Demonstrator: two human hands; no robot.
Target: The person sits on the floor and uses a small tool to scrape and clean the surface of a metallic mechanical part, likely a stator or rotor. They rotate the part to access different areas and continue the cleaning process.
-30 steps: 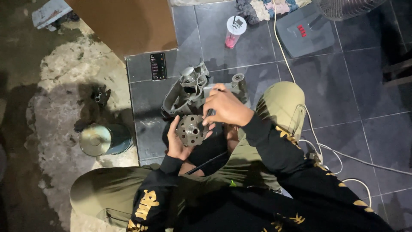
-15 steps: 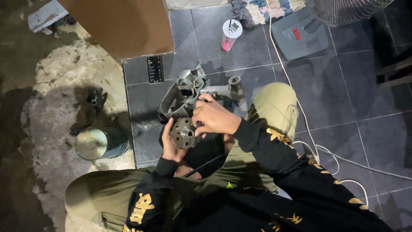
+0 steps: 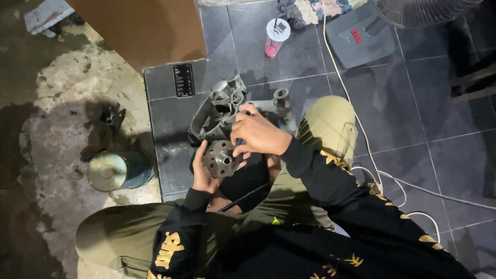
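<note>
above dark floor tiles, left hand (image 3: 202, 173) grips a round grey metal hub (image 3: 221, 158); right hand (image 3: 257, 135) pinches its top edge beside a grey engine casing (image 3: 214, 111).

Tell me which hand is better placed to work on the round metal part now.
Probably the right hand: it lies on top of the round metal part, fingertips at its rim. The left hand cups the part from below, so it is busy supporting it in front of the grey engine casing.
</note>
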